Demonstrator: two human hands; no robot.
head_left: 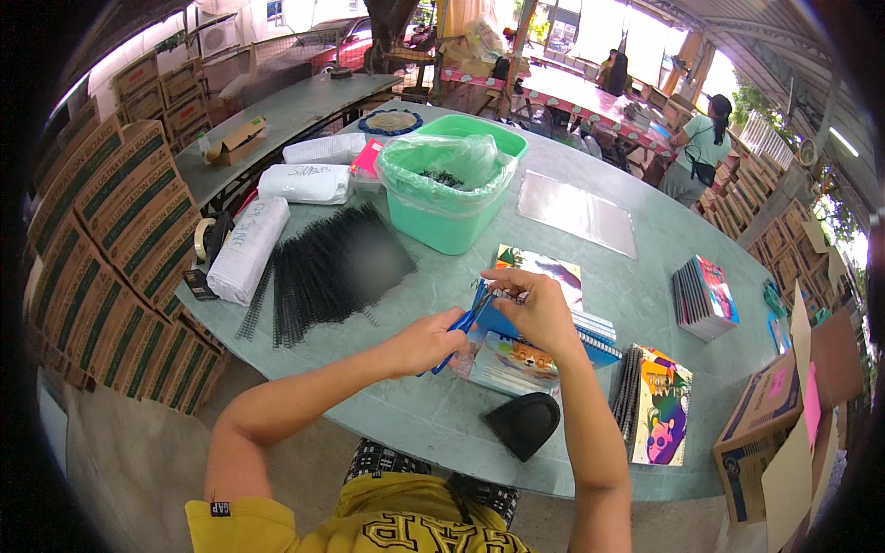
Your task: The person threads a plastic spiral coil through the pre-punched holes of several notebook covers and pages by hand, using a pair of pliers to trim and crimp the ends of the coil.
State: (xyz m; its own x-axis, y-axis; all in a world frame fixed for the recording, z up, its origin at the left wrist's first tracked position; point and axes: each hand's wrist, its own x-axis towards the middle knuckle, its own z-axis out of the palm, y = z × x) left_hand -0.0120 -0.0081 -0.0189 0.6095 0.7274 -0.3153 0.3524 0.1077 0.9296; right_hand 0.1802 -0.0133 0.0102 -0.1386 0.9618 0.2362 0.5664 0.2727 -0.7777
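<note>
My left hand [429,343] is closed around blue-handled pliers [468,318], their tip pointing up and away from me. Just right of that tip, my right hand [536,309] has thumb and fingers pinched together; whatever they hold is too small to make out. Below both hands lies a stack of spiral notebooks [516,361] with a cartoon animal on the top cover. Another colourful notebook [553,272] lies behind my right hand, partly hidden by it. A black rounded pad [524,426] sits near the table's front edge, beside my right forearm.
Black plastic binding coils [336,263] are spread left of a green bin [449,217] lined with clear plastic. White wrapped rolls [249,249] stand farther left. Clear sheets [576,212] and notebook stacks [705,297] [659,405] lie right. An open carton [756,433] stands at the right edge.
</note>
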